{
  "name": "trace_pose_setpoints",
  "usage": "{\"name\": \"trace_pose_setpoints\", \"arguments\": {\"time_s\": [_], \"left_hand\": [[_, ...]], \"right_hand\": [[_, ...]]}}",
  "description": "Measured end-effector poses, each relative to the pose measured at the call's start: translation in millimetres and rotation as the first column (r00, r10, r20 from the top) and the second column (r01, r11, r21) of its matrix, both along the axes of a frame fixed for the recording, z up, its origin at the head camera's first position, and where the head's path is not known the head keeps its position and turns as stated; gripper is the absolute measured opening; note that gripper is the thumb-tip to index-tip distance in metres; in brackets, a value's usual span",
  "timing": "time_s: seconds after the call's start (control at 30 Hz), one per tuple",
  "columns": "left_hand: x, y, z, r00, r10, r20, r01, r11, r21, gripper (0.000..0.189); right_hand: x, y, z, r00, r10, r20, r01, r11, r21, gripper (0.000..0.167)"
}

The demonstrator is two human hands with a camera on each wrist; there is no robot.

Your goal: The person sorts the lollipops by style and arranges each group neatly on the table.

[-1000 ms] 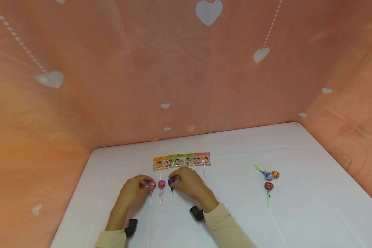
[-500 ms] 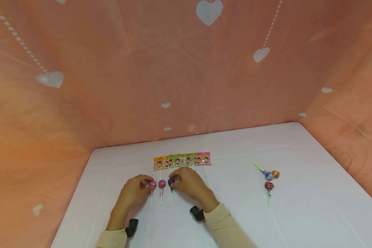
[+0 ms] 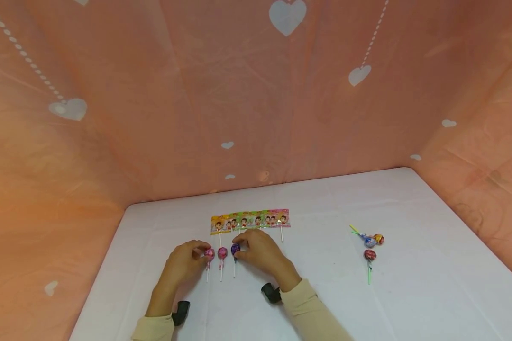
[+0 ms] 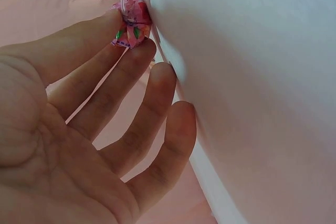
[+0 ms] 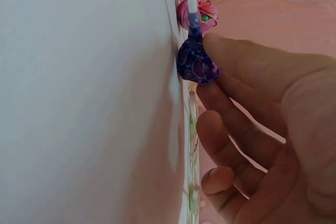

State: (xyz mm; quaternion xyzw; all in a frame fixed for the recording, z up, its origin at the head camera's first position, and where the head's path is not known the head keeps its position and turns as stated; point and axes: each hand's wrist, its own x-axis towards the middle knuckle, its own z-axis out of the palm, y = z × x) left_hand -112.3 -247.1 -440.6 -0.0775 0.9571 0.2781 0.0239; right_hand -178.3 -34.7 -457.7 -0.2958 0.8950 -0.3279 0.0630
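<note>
My left hand (image 3: 187,259) pinches the wrapped head of a pink lollipop (image 3: 210,254) between thumb and fingers, its white stick pointing toward me. In the left wrist view that pink wrapper (image 4: 135,22) sits between the thumb tip and fingertips. Just right of it lies a second pink lollipop (image 3: 222,253), untouched. My right hand (image 3: 259,251) pinches a dark purple lollipop (image 3: 235,248) at its head. The right wrist view shows the purple head (image 5: 198,64) against the white tabletop, thumb on one side and fingers on the other. The three lollipops stand in a row, sticks roughly parallel.
Behind the hands lies a row of flat-packed lollipops in yellow, green and pink wrappers (image 3: 277,218). To the right are a blue lollipop (image 3: 370,242), a yellow-red one (image 3: 379,239) and a dark red one (image 3: 370,255) with a green stick. Pink heart-print cloth (image 3: 256,94) surrounds the white table (image 3: 315,303).
The purple lollipop's stick end has swung slightly to the left in my right hand. Both hands otherwise keep their places, and the other lollipops have not moved.
</note>
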Motion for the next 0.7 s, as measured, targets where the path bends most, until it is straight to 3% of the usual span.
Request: {"name": "trace_pose_setpoints", "arguments": {"time_s": [0.37,0.7], "left_hand": [[0.1,1.1,-1.1,1.0,-0.001,-0.002,0.001,1.0,0.002,0.025],[0.9,2.2,-0.8,1.0,-0.004,-0.019,0.003,1.0,-0.01,0.024]], "right_hand": [[1.8,7.4,4.5,1.0,-0.009,0.007,0.009,1.0,-0.009,0.028],[3.0,55.8,15.8,0.995,-0.098,-0.001,0.098,0.995,-0.014,0.027]]}}
